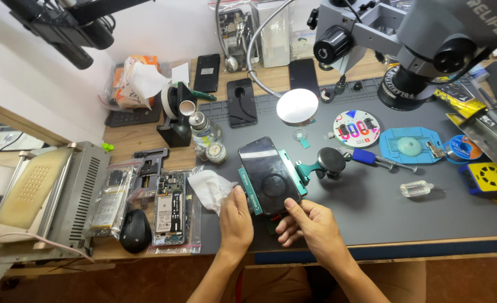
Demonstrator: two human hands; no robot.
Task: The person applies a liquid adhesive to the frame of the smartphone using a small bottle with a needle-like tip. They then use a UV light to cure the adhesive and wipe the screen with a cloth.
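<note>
A black smartphone (266, 173) lies screen-up, clamped in a green holder (302, 171) on the grey work mat (372, 196). My left hand (235, 220) rests against the holder's near left edge, and a crumpled white tissue (210, 189) lies partly under its fingers. My right hand (309, 225) grips the phone's near bottom corner, thumb on the glass. The holder's black knob (331, 160) sticks out to the right.
A microscope (422, 39) overhangs the mat's far right. Screwdriver (380, 160), small clear bottle (417, 188), blue pad (411, 145) and round parts tray (356, 128) lie right of the phone. An opened phone in a bag (169, 210), a black mouse (134, 230) and a grey machine (52, 196) sit left.
</note>
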